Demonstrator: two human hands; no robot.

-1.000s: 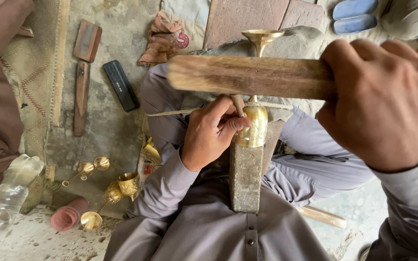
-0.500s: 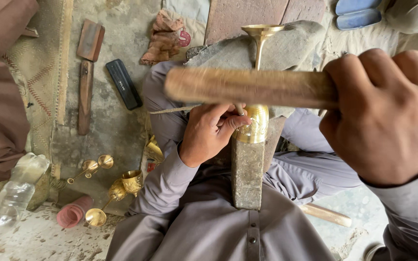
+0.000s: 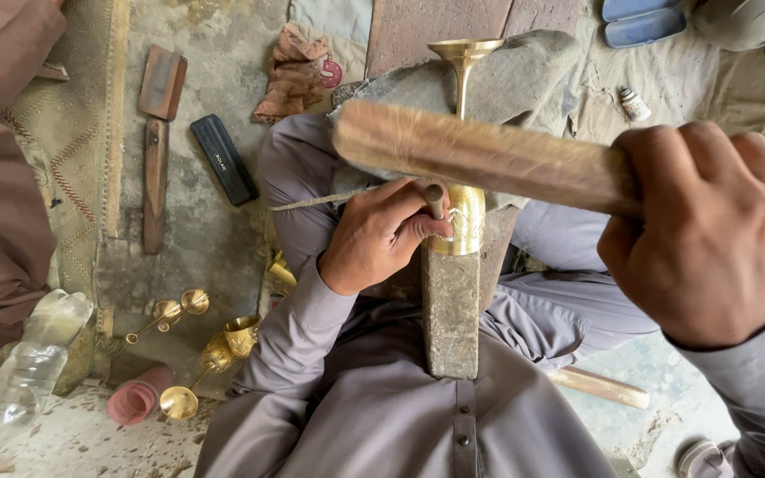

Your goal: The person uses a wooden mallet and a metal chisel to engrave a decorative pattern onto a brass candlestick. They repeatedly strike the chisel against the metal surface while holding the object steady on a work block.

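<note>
A brass goblet (image 3: 468, 219) lies along a narrow metal block (image 3: 451, 312) that rests between my knees, its round foot (image 3: 465, 49) pointing away from me. My left hand (image 3: 381, 235) grips a small dark punch (image 3: 434, 196) and presses its tip against the goblet's bowl. My right hand (image 3: 710, 232) is closed around a thick wooden stick (image 3: 480, 155). The stick is held level above the goblet and looks blurred. It crosses over the goblet's stem and hides part of it.
Several finished brass goblets (image 3: 214, 347) lie on the floor at left, beside a pink roll (image 3: 135, 398) and a plastic bottle (image 3: 33, 361). Farther off are a black case (image 3: 223, 159), a wooden tool (image 3: 157, 146), a crumpled cloth (image 3: 298, 75), blue sandals (image 3: 644, 22) and a wooden rod (image 3: 599, 387).
The wooden stick in my right hand has dropped lower and tilted, coming closer to the punch. My left hand stays on the punch and goblet.
</note>
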